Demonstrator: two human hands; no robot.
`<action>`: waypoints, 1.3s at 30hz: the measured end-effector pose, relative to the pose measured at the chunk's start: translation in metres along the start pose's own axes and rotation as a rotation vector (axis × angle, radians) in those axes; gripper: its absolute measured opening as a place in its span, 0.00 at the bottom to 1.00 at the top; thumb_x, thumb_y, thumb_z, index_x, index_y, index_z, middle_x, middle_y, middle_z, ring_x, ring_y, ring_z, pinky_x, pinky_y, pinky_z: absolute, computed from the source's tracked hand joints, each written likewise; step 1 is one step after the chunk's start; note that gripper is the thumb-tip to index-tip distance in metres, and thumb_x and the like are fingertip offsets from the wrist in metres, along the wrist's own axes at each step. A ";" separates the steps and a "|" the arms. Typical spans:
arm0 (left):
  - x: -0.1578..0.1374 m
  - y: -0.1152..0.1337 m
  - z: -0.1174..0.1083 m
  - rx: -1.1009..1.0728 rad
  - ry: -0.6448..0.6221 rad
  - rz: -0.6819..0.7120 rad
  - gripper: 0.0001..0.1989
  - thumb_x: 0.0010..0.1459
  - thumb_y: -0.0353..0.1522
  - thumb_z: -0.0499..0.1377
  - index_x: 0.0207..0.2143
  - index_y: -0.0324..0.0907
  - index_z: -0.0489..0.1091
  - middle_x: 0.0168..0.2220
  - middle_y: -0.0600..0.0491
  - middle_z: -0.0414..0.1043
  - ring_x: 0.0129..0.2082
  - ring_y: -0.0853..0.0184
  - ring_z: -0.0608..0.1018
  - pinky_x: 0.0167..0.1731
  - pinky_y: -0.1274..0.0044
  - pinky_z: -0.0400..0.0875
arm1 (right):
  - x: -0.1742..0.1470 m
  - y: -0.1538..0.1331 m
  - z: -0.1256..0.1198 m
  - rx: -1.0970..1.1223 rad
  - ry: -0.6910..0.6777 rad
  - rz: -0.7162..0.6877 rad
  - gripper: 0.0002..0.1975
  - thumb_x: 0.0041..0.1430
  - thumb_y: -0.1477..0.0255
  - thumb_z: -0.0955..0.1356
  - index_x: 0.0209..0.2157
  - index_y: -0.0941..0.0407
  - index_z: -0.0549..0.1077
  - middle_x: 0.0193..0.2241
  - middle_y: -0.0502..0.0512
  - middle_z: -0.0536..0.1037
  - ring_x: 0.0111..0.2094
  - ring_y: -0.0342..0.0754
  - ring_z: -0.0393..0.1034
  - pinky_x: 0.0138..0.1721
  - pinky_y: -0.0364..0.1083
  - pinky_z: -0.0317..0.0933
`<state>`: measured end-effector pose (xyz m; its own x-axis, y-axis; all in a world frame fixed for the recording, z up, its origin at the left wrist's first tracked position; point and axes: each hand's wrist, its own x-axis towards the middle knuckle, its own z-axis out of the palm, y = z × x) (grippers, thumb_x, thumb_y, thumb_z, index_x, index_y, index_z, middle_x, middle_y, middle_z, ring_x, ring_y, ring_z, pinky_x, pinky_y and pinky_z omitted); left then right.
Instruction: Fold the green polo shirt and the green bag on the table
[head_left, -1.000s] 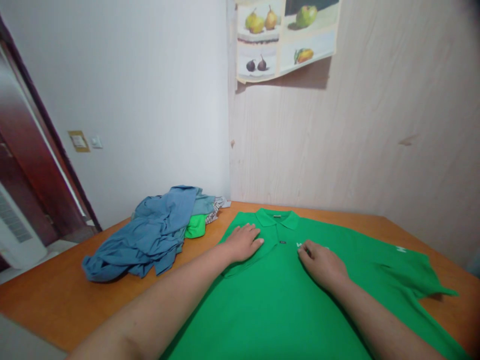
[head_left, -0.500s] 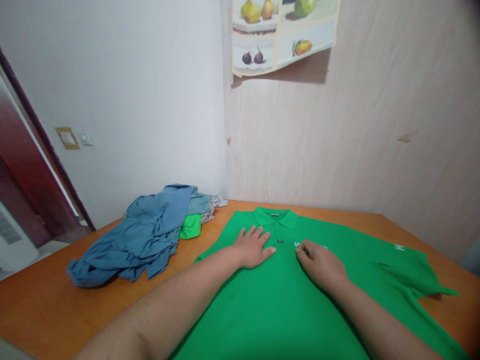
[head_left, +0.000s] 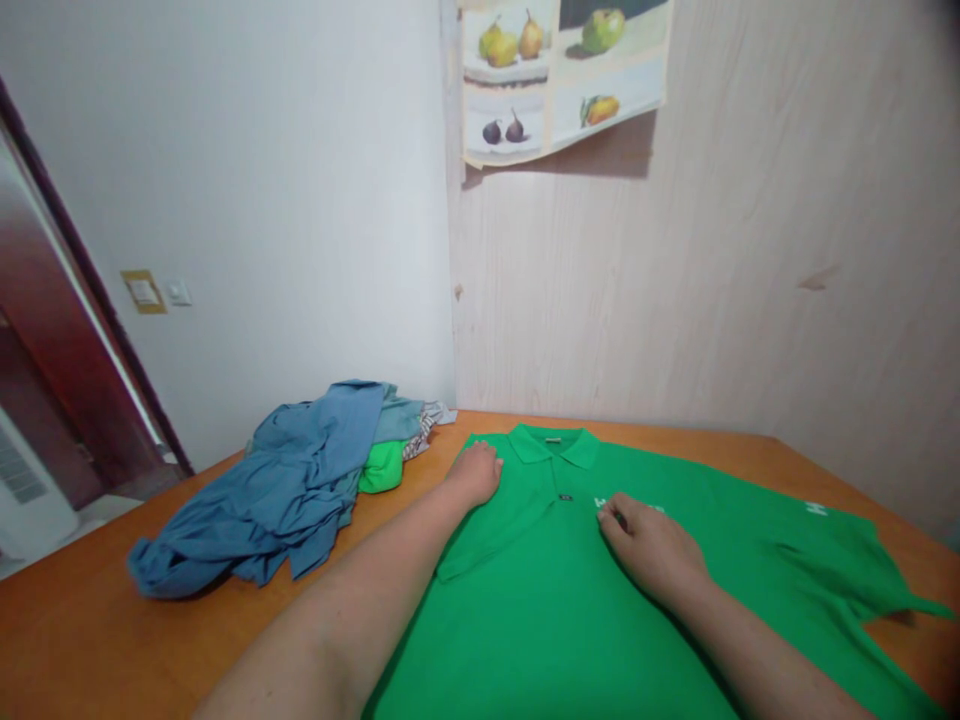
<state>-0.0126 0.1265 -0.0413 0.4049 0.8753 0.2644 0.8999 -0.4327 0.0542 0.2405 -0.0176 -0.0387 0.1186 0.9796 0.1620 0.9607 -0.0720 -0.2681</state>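
a green polo shirt (head_left: pixel 540 640) lies front up on the counter (head_left: pixel 67 650), collar (head_left: pixel 581 449) at the far side, its near part running out of view. the left hand (head_left: pixel 474 474) is on the far left shoulder, fingers bent down onto the cloth; i cannot tell whether it pinches any. the right hand (head_left: pixel 654 545) rests on the chest beside the white lettering (head_left: pixel 602 503), loosely curled, thumb near the forefinger; whether fabric is caught between them i cannot tell either.

the left sleeve (head_left: pixel 484 548) seems to be turned in across the front, while the right sleeve (head_left: pixel 832 555) lies out to the right, a little rumpled. i'd judge the step in hand to be arranging the shirt's left side. the next move there would call for a light hold at the shoulder or sleeve edge, with the right hand bearing on the chest so the body doesn't skew. a loose heap of clothes (head_left: pixel 300 470) sits to the left, apart from the shirt.
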 end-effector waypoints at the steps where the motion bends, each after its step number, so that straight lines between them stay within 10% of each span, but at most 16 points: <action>1: 0.000 -0.001 0.003 0.007 -0.011 -0.007 0.21 0.67 0.38 0.47 0.50 0.33 0.71 0.56 0.36 0.69 0.58 0.53 0.69 0.58 0.64 0.61 | 0.000 0.000 0.000 0.001 0.001 0.000 0.17 0.67 0.58 0.57 0.36 0.51 0.72 0.32 0.54 0.79 0.35 0.51 0.73 0.27 0.45 0.47; 15: 0.004 -0.006 0.006 0.015 -0.169 -0.149 0.37 0.64 0.54 0.39 0.64 0.37 0.56 0.68 0.35 0.48 0.68 0.49 0.52 0.62 0.55 0.49 | -0.001 -0.003 -0.002 0.000 -0.006 0.024 0.17 0.67 0.58 0.57 0.37 0.51 0.73 0.33 0.54 0.80 0.36 0.52 0.73 0.27 0.45 0.48; 39: 0.005 -0.014 -0.004 -0.060 -0.238 -0.136 0.41 0.60 0.59 0.41 0.66 0.42 0.53 0.70 0.39 0.40 0.70 0.49 0.44 0.62 0.47 0.38 | -0.002 -0.003 -0.003 0.010 -0.004 0.017 0.18 0.67 0.58 0.57 0.37 0.51 0.73 0.34 0.54 0.80 0.37 0.51 0.73 0.28 0.45 0.48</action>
<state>-0.0240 0.1360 -0.0374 0.3139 0.9493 0.0178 0.9403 -0.3134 0.1324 0.2387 -0.0198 -0.0350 0.1344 0.9789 0.1539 0.9558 -0.0871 -0.2807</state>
